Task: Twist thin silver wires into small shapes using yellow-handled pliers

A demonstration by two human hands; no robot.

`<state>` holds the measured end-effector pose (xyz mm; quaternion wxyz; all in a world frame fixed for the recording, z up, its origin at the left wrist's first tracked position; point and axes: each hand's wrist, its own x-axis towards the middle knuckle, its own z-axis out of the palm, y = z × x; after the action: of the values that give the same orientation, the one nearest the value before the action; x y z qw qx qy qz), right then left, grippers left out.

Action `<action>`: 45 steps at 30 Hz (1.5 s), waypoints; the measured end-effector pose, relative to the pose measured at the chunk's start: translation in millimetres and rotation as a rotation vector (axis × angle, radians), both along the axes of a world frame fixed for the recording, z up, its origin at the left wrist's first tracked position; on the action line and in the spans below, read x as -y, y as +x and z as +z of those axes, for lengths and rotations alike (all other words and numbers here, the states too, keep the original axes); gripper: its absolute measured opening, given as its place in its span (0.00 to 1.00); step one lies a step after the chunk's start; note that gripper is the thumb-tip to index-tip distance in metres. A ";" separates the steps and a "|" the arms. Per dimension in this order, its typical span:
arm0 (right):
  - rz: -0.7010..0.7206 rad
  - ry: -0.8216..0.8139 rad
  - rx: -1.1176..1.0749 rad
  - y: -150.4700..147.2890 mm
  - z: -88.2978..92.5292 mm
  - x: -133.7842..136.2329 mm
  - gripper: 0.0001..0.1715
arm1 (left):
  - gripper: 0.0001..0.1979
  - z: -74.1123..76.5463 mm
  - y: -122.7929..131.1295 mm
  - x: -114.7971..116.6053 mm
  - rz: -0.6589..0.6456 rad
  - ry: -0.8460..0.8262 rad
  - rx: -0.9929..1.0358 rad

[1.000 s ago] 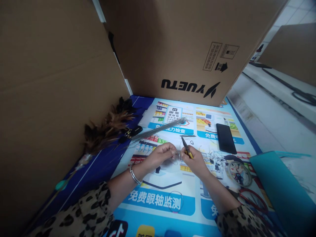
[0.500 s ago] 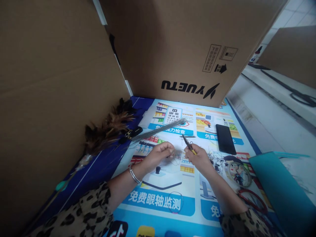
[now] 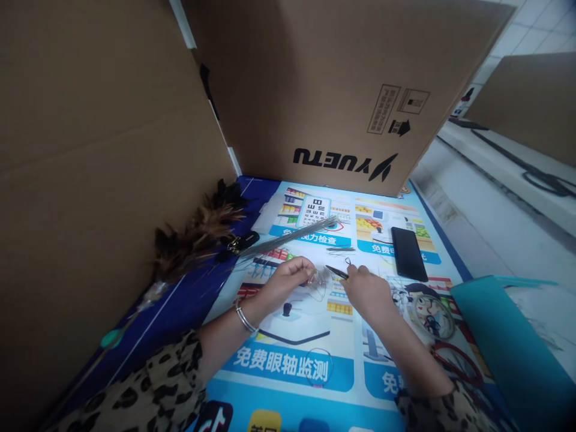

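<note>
My left hand [image 3: 288, 282] is closed in a pinch on a small piece of thin wire [image 3: 318, 281], which looks shiny and partly clear; its exact form is too small to tell. Wrapped in my right hand [image 3: 368, 293] is a pair of pointed pliers [image 3: 336, 272] with dark jaws and a bit of yellow handle. The jaws point left toward the wire piece, a short gap from it. Above my right fingers a small dark loop [image 3: 348, 261] sticks up. A bundle of long thin wires [image 3: 292, 236] lies beyond my hands, with short wire pieces [image 3: 341, 249] close by.
A black phone [image 3: 408, 254] lies right of the wires. Near my right forearm are a round clear dish [image 3: 450, 321], a red ring-shaped thing [image 3: 468, 377] and a teal box [image 3: 508, 336]. Brown feathers [image 3: 193, 240] lie left. Cardboard walls [image 3: 333, 78] stand behind and left.
My right hand has turned and shifted slightly right, so the pliers now point left and lower instead of up. A small loop now shows above the fingers. My left hand stays nearly still.
</note>
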<state>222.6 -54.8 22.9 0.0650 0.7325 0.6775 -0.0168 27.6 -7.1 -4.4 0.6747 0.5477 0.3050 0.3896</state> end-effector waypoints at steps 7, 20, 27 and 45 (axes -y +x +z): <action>0.122 0.129 0.010 -2.5 -0.5 2.0 0.23 | 0.06 5.4 0.6 0.7 -0.038 -0.034 0.017; 0.249 0.229 -0.191 8.5 7.1 3.0 0.21 | 0.05 11.7 -1.1 5.0 0.016 -0.366 0.242; 0.320 0.256 -0.693 -4.8 47.9 6.2 0.12 | 0.05 29.8 6.7 9.2 -0.054 -0.326 0.157; 0.155 0.377 -0.920 26.7 91.2 -30.9 0.09 | 0.10 82.0 41.6 -6.0 0.015 -0.198 0.271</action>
<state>249.3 -23.9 114.1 -0.3726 0.5958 0.6797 -0.2104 69.2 -1.1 77.5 0.7575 0.4186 0.2523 0.4328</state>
